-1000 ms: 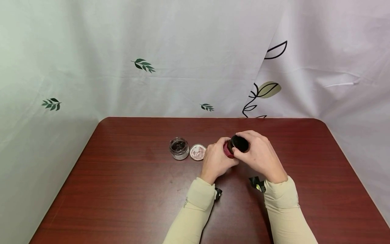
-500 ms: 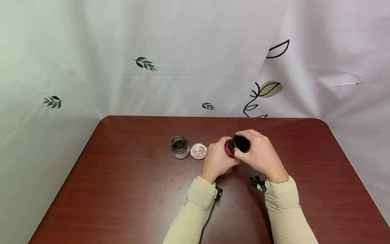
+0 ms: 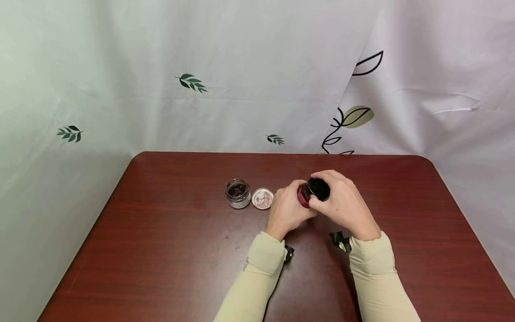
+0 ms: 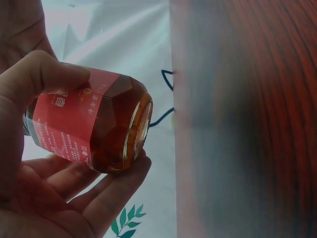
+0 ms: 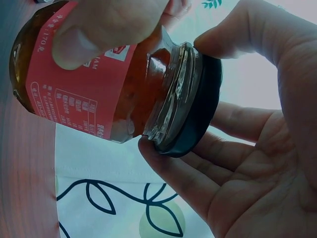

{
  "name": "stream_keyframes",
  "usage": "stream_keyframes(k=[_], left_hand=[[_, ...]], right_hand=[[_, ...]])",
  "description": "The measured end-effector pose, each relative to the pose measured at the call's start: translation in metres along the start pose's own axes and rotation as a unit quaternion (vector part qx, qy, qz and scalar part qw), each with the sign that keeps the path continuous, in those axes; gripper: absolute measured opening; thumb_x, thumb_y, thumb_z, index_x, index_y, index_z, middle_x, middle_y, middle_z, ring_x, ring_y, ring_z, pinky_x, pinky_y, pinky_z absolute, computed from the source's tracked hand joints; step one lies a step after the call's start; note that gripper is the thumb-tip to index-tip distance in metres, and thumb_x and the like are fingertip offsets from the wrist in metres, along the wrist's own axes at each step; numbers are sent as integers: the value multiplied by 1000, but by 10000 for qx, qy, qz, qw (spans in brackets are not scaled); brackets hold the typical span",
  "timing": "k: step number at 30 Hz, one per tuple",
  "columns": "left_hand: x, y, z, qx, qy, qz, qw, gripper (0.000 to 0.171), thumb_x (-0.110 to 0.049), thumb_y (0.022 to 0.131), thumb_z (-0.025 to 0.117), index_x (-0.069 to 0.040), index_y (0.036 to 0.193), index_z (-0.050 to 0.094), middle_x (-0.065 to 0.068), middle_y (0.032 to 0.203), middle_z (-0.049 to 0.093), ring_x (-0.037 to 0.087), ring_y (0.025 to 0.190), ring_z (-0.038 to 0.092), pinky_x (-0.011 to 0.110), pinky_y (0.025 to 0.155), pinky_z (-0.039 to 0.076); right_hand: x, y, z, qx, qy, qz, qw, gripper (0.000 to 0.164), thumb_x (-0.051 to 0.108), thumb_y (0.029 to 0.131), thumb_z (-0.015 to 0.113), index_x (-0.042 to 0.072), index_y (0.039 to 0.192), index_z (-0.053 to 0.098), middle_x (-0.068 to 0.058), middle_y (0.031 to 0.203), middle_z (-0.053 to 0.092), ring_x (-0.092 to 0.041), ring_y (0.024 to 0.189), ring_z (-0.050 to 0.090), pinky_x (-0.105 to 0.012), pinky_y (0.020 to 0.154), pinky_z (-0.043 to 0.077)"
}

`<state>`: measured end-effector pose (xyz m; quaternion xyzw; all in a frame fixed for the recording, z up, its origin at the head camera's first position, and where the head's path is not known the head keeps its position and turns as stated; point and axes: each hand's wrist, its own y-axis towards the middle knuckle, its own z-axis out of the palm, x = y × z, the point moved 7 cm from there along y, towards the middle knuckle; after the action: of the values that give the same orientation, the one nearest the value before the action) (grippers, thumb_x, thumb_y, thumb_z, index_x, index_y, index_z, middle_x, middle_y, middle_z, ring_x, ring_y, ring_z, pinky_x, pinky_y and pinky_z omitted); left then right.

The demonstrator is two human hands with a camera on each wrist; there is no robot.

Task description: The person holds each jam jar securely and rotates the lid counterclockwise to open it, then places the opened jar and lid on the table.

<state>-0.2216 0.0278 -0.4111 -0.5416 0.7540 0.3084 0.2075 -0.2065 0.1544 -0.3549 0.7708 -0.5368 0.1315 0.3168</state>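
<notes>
A glass jam jar [image 4: 116, 121] with a red label is held above the table, tipped on its side in the wrist views. My left hand [image 3: 289, 208] grips its body, thumb across the label and fingers beneath. My right hand [image 3: 342, 203] holds the black lid [image 5: 200, 106] by its rim, thumb on one side and fingers on the other. The lid sits at the jar's mouth; the glass thread shows beside it in the right wrist view. Left of my hands stands an uncapped jar [image 3: 238, 194] with dark contents. A lid [image 3: 263, 199] lies inner side up between that jar and my left hand.
The reddish-brown wooden table [image 3: 161, 250] has rounded far corners. A pale curtain [image 3: 241, 80] with leaf prints hangs behind and beside it. Small black devices are strapped at both wrists.
Both hands keep their hold on the jar and lid with hardly any visible movement. The head view has shifted very slightly. The uncapped jar and loose lid stay in place.
</notes>
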Motion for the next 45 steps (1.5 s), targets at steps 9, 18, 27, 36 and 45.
stream_keyframes(k=[9, 18, 27, 36, 45], left_hand=[[0, 0, 0, 62, -14, -12, 10000, 60, -36, 71, 85, -16, 123, 66, -1, 105, 73, 16, 88, 69, 31, 76, 54], [0, 1, 1, 102, -17, 40, 9999, 59, -36, 71, 85, -16, 123, 65, -1, 104, 73, 16, 88, 69, 29, 75, 54], [2, 0, 1, 107, -41, -12, 9999, 60, -37, 71, 85, -15, 124, 65, -1, 106, 73, 17, 90, 69, 31, 77, 54], [2, 0, 3, 140, -71, -66, 9999, 58, -36, 72, 82, -15, 124, 65, -2, 104, 73, 16, 89, 69, 31, 76, 54], [4, 1, 3, 96, -133, -73, 9998, 58, -36, 72, 82, -14, 123, 66, -1, 102, 73, 15, 86, 68, 30, 74, 53]], right_hand=[[0, 0, 0, 33, 0, -23, 10000, 44, 13, 74, 73, 3, 117, 69, -7, 115, 67, -25, 104, 62, -44, 89, 50], [0, 0, 2, 155, 106, -54, 9998, 45, 10, 72, 72, 3, 117, 68, -8, 115, 66, -25, 103, 62, -43, 87, 50], [2, 0, 1, 130, 112, -115, 9998, 47, 10, 72, 70, 3, 118, 67, -7, 116, 65, -23, 103, 62, -42, 87, 50], [2, 0, -3, -125, 4, -189, 9997, 44, 14, 74, 73, 4, 116, 68, -5, 115, 66, -22, 105, 61, -42, 90, 49], [1, 0, -4, -177, 30, -153, 9997, 45, 13, 73, 73, 6, 118, 68, -4, 116, 66, -21, 106, 62, -41, 91, 49]])
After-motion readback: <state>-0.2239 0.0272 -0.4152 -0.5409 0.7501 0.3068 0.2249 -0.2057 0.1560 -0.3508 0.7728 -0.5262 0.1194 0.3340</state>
